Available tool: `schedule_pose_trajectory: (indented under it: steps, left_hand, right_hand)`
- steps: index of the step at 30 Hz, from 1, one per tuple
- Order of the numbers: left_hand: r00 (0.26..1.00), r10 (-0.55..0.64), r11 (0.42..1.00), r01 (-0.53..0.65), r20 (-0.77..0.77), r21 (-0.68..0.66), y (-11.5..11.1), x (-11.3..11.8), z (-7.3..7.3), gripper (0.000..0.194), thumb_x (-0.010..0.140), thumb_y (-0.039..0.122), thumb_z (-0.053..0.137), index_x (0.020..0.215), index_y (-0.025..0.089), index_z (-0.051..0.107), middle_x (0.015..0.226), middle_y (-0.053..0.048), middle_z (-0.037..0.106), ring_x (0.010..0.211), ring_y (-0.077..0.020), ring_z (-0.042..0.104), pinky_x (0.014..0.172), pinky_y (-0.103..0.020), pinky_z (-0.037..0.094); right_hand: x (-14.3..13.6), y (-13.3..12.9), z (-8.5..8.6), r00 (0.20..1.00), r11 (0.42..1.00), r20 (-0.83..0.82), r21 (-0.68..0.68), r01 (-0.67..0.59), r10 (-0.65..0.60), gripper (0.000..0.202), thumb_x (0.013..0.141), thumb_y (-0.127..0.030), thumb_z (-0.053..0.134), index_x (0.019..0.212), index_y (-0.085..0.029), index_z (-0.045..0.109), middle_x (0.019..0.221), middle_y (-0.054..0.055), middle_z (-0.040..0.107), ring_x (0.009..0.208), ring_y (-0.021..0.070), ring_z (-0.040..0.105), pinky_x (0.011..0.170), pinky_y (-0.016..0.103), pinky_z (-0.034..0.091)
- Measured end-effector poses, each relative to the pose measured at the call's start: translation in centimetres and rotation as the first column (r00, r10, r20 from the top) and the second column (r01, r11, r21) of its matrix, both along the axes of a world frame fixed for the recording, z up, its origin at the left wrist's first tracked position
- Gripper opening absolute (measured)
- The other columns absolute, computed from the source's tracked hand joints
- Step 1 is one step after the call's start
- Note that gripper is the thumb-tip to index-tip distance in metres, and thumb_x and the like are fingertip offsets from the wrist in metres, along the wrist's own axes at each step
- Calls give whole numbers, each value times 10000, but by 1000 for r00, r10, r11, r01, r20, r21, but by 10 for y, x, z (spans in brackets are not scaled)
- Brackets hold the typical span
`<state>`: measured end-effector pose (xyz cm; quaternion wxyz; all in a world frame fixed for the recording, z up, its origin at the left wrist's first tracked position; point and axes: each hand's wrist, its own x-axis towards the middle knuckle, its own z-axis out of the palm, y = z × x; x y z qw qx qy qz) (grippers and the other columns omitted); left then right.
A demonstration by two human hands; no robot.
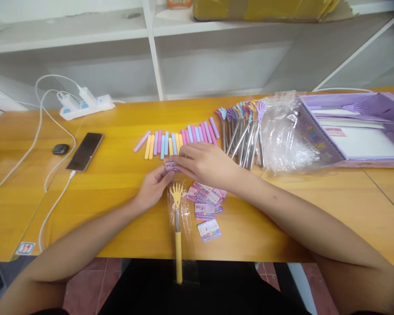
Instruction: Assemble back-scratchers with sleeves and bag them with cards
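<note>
My left hand (153,186) pinches a small purple card (171,166) at the top of a clear plastic bag (186,218). My right hand (205,164) reaches over from the right, its fingertips closed on the same card's upper edge. Inside the bag lies a yellow hand-shaped back scratcher (178,253) with a metal rod, its handle end hanging past the table's front edge. Pink and purple printed cards (204,211) are scattered right of the bag. Beyond my hands lies a row of pastel tubes (160,142), partly hidden by my right hand.
Metal-rod scratchers (246,131) are piled at the back right, beside clear plastic bags (282,140) and an open purple box (339,160). At left are a phone (85,152), a black case (61,149), white cables and a power strip (87,107). Shelves (68,33) stand behind.
</note>
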<state>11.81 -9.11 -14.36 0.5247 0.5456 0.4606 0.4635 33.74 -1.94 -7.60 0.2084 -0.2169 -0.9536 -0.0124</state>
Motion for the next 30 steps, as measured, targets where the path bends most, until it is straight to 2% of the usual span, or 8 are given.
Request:
schedule_pose_trajectory:
  steps: [4, 7, 9, 12, 16, 22, 27, 30]
  left_hand:
    - [1000, -28, 1000, 27, 6, 9, 0, 0, 0, 445, 1029, 555, 733, 1274, 184, 750, 1201, -104, 816, 1055, -251, 772, 946, -376, 641]
    - [998, -35, 999, 34, 49, 32, -1, 1, 0, 454, 1048, 485, 731, 1411, 224, 653, 1293, -105, 781, 1086, -230, 766, 964, -371, 650]
    - [998, -15, 998, 12, 61, 56, -2, 1, -1, 519, 1049, 438, 740, 1508, 270, 567, 1358, -104, 743, 1130, -230, 757, 950, -362, 659]
    - [1000, 17, 993, -20, 24, 115, -6, 0, -1, 611, 1046, 398, 747, 1594, 349, 482, 1462, -99, 669, 1149, -228, 744, 901, -339, 665]
    - [1000, 15, 987, -15, 1, 158, -10, -1, 0, 624, 1040, 366, 751, 1606, 407, 491, 1592, -83, 583, 1154, -224, 731, 904, -344, 658]
    - [997, 44, 995, -37, -70, 97, -9, -1, 5, 551, 973, 375, 817, 1503, 339, 669, 1645, -87, 580, 960, -208, 737, 811, -339, 629]
    - [995, 9, 997, -1, -98, 79, -9, 0, 5, 486, 983, 318, 783, 1461, 319, 696, 1547, -92, 655, 826, -162, 706, 764, -320, 597]
    - [995, 14, 998, -7, -100, 68, -9, 0, 4, 515, 966, 311, 793, 1470, 325, 685, 1511, -89, 675, 864, -186, 729, 777, -331, 607]
  right_hand:
    - [4, 2, 7, 988, 960, -103, -267, 88, -119, 324, 1170, -324, 467, 1252, -149, 728, 1172, 121, 716, 967, 213, 643, 794, 335, 453]
    - [5, 6, 9, 978, 884, -162, -466, 41, -130, 277, 1138, -296, 504, 1030, -166, 723, 1028, 79, 715, 896, 184, 638, 828, 326, 471]
    - [5, 8, 9, 969, 855, -195, -518, 31, -154, 250, 1111, -286, 533, 971, -172, 706, 978, 67, 712, 862, 175, 624, 834, 329, 470]
    - [4, 8, 8, 952, 844, -233, -534, 45, -198, 219, 1072, -267, 548, 938, -176, 695, 953, 63, 715, 845, 169, 617, 834, 330, 463]
    - [3, 8, 9, 939, 835, -269, -549, 33, -214, 210, 1040, -247, 556, 904, -174, 698, 914, 52, 720, 819, 159, 624, 826, 326, 467]
    - [3, 7, 9, 940, 841, -269, -540, 31, -207, 215, 1045, -250, 566, 918, -168, 720, 920, 56, 730, 817, 160, 631, 814, 331, 467]
    - [3, 7, 7, 949, 849, -240, -527, 50, -205, 234, 1057, -263, 554, 901, -171, 703, 924, 60, 725, 810, 158, 613, 804, 327, 454]
    - [3, 7, 7, 952, 852, -238, -523, 41, -192, 231, 1060, -258, 545, 915, -170, 703, 939, 63, 724, 832, 162, 616, 816, 326, 455]
